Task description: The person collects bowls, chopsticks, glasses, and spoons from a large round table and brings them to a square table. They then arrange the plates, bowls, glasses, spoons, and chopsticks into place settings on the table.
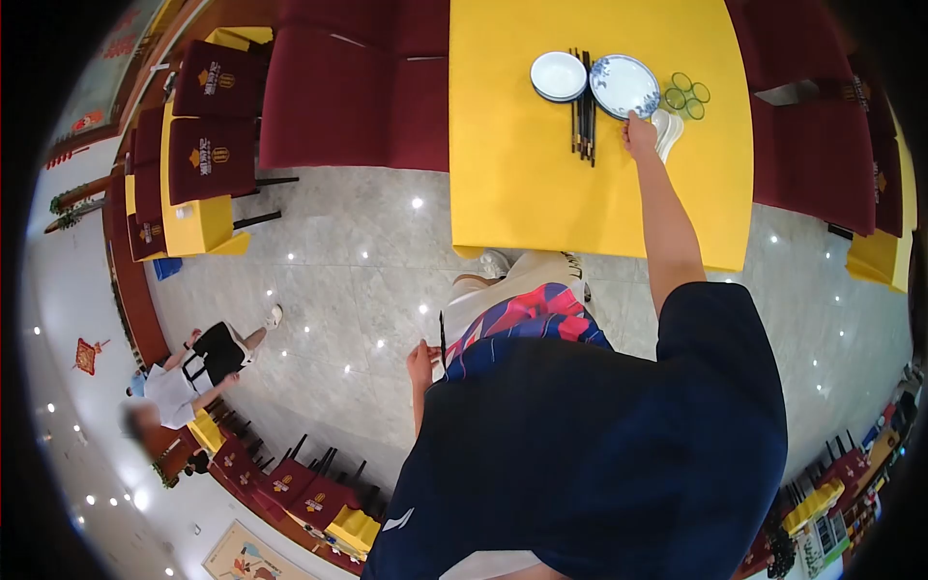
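My right hand point(638, 135) reaches over the yellow-covered table, its fingers closed at the near rim of a blue-and-white plate point(623, 85), which appears to top a small stack. Just right of that hand lie white spoons point(667, 133), with several green-tinted glasses point(687, 95) behind them. Left of the plate is a bundle of dark chopsticks point(583, 121), then a stack of white bowls or small dishes point(559, 74). Down by my waist, my left hand point(420, 365) has its fingers together beside the patterned apron point(532, 324); a thin dark item shows there, unclear.
The yellow table point(512, 193) stands before me, with maroon benches point(353, 97) on its left and right. More maroon chairs point(215, 159) line the left side. A person point(198, 377) walks on the tiled floor point(338, 290) at the left.
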